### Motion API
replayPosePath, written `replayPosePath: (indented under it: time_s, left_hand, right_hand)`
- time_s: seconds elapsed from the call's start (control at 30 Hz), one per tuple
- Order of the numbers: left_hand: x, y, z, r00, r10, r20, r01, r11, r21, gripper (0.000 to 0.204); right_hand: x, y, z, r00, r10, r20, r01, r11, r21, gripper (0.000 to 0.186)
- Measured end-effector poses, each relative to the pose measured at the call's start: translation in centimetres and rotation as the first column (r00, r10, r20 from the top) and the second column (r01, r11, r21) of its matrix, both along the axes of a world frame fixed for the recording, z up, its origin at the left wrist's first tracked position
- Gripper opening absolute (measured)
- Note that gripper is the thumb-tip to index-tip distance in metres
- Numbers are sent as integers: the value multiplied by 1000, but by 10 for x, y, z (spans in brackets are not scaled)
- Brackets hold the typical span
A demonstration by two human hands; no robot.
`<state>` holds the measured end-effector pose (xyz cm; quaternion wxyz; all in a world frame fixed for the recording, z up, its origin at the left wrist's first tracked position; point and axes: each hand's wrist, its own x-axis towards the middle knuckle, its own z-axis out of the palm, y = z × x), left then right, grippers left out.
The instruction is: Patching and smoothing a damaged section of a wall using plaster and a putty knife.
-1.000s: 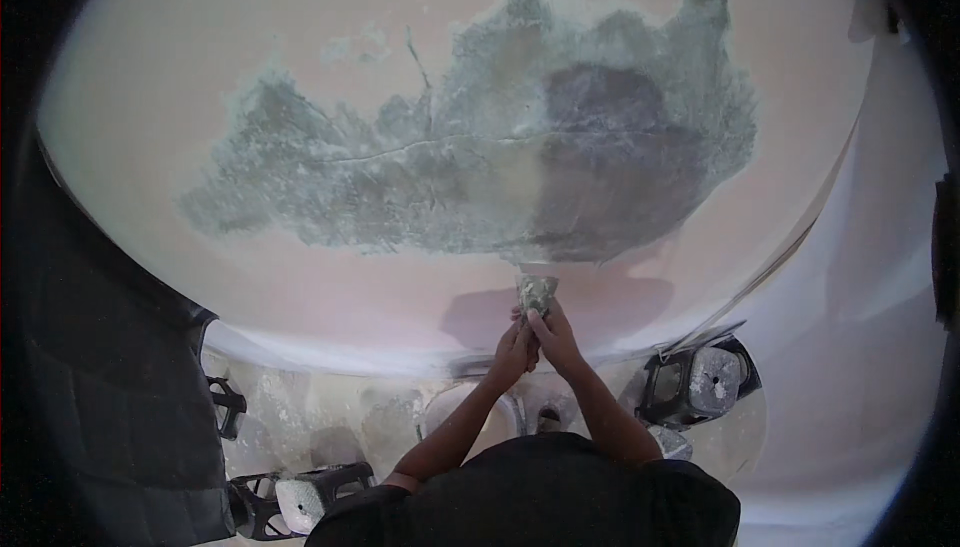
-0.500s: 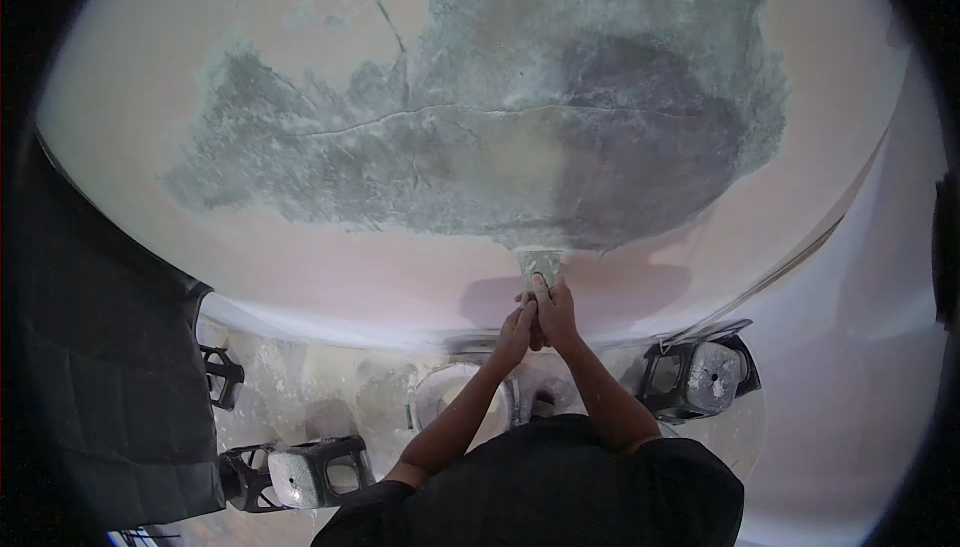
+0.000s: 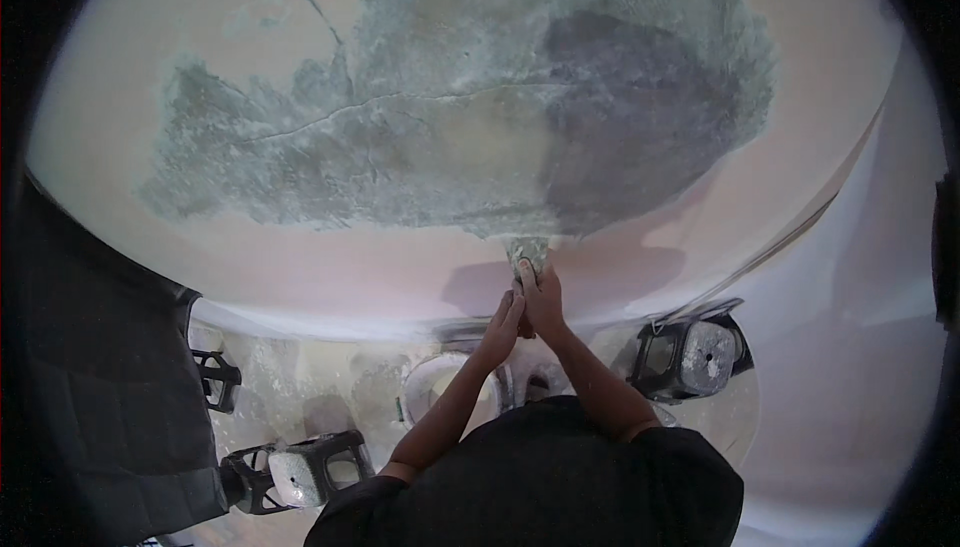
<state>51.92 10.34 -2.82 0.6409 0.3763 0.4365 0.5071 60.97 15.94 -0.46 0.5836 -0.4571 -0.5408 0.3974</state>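
See dark drape (image 3: pixel 110 377) at left edge, pale wall (image 3: pixel 340 267) margin around grey patch (image 3: pixel 400 157), black stools (image 3: pixel 300 472) low on both sides, white sheeting (image 3: pixel 830 387) at right. Can't see top of patch, cut off by frame; can't see all of bucket (image 3: pixel 412 387) behind left forearm (image 3: pixel 445 417), nor most of handle of scraper (image 3: pixel 527 247). Left hand (image 3: pixel 504 319): flattish, against right hand (image 3: pixel 543 304); can't tell about any grip on handle. Right hand: closed round scraper, thumb up against blade. Scraper just ahead of both hands, blade edge at patch's lower border.
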Motion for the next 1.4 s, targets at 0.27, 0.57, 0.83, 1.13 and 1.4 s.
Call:
replayPosePath:
  time_s: [0.27, 0.57, 0.83, 1.13, 1.4]
  left_hand:
    - [-16, -26, -13, 930, -196, -311, 239, 965, 107, 32]
    - [-17, -59, -9, 939, -208, -273, 211, 977, -19, 42]
    - [-21, -61, -8, 930, -248, -271, 252, 968, -22, 52]
    - [-13, -24, -26, 922, -110, -371, 114, 993, -11, 54]
    - [1, 5, -33, 920, -131, -370, 196, 970, 145, 22]
  right_hand:
    - [6, -4, 8, 959, 118, -260, -182, 953, -241, 18]
    - [-1, -10, 6, 907, 73, -414, -199, 942, -271, 24]
    - [5, -5, 6, 935, 40, -353, -142, 953, -267, 25]
    - [6, 12, -18, 978, 1, -209, -50, 972, -230, 30]
    - [11, 19, -6, 988, -44, 149, 54, 996, -67, 32]
